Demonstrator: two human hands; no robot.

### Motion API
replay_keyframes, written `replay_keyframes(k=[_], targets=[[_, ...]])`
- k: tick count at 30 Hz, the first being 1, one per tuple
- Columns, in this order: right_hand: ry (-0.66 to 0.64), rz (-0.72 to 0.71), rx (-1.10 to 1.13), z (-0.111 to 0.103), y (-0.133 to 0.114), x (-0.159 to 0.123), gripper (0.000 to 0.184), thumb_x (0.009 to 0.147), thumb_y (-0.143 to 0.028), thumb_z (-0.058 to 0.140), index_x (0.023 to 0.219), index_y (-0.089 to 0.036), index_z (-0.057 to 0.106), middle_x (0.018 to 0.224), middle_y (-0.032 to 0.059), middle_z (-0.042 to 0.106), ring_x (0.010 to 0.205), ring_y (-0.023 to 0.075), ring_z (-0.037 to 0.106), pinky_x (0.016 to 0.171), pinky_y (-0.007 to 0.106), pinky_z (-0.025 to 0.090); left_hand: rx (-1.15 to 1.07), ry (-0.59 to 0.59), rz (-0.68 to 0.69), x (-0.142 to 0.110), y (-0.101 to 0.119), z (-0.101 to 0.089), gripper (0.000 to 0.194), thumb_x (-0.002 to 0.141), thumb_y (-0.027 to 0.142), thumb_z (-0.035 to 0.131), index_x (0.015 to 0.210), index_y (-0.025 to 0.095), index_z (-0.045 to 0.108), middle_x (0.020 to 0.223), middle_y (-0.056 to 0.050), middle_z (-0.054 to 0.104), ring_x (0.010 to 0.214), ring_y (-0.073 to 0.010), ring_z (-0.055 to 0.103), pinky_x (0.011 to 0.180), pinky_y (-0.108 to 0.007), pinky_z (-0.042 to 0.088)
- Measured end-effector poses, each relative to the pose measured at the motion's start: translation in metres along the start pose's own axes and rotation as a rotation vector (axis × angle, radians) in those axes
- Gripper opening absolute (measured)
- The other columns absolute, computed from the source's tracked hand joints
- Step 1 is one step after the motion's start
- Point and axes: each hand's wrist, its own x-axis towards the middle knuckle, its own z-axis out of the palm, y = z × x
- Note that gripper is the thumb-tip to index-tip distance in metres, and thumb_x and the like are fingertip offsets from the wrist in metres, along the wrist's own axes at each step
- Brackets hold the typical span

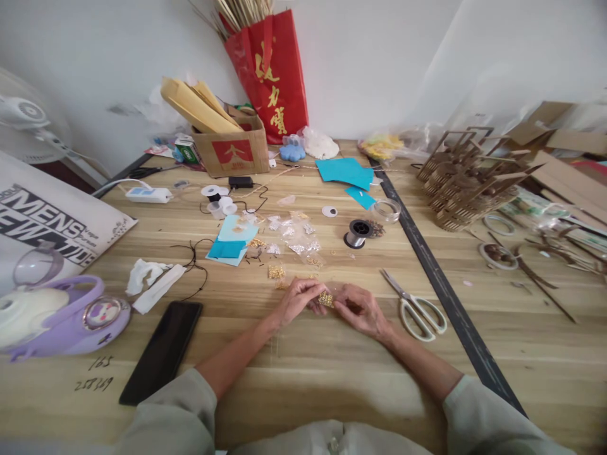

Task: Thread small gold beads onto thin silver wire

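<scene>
Between my two hands is a small clear bag of gold beads [325,299], just above the wooden table. My left hand [300,299] pinches its left side, fingers closed. The fingers of my right hand [358,308] are closed on its right edge. Just beyond my left hand lies another small bag of gold beads [275,272]. Further off are clear bags of silvery pieces [298,234]. White-handled scissors [417,309] lie to the right of my right hand, blades pointing away. The exact grip of the fingertips is partly hidden.
A spool of wire [358,234] stands beyond my hands, near blue sheets [344,174]. On the left lie a black phone [162,351] and a purple-and-white bottle [61,316]. Small woven baskets [455,183] stand at right, past a dark strip [441,281]. A cardboard box [232,151] sits behind.
</scene>
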Motion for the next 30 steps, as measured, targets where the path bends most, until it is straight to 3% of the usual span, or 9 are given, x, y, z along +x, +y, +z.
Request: replay_keyframes(k=[11,18,30], targets=[[-0.003,0.029,-0.007,-0.0001,-0.0005,0.0011,0.017,0.087,-0.026,0.055,0.074,-0.017,0.060,0.064,0.0024,0.055,0.056,0.0115,0.047,0.052,0.024,0.036,0.020,-0.066,-0.002,0.0011,0.0014,-0.0047,0.033,0.077,0.044,0.065,0.079,0.011,0.064,0.059,-0.002,0.065,0.051,-0.0112,0.062,0.053,-0.021,0.050],[-0.033,0.077,0.058,-0.0030,-0.0021,0.0008,0.019,0.089,-0.029,0.052,0.079,-0.017,0.063,0.067,0.0042,0.057,0.058,0.0127,0.048,0.053,0.025,0.037,0.040,-0.143,-0.018,0.0021,-0.0036,-0.0044,0.034,0.077,0.044,0.065,0.078,0.010,0.062,0.065,-0.004,0.065,0.060,-0.0157,0.068,0.055,-0.022,0.052],[-0.013,0.108,0.031,-0.0009,-0.0029,0.0007,0.022,0.089,-0.032,0.054,0.073,-0.017,0.060,0.063,0.0026,0.055,0.054,0.0114,0.047,0.050,0.024,0.034,-0.042,-0.137,-0.113,0.0029,-0.0044,-0.0046,0.043,0.077,0.052,0.060,0.084,0.009,0.063,0.072,-0.005,0.065,0.060,-0.0173,0.069,0.051,-0.021,0.050]])
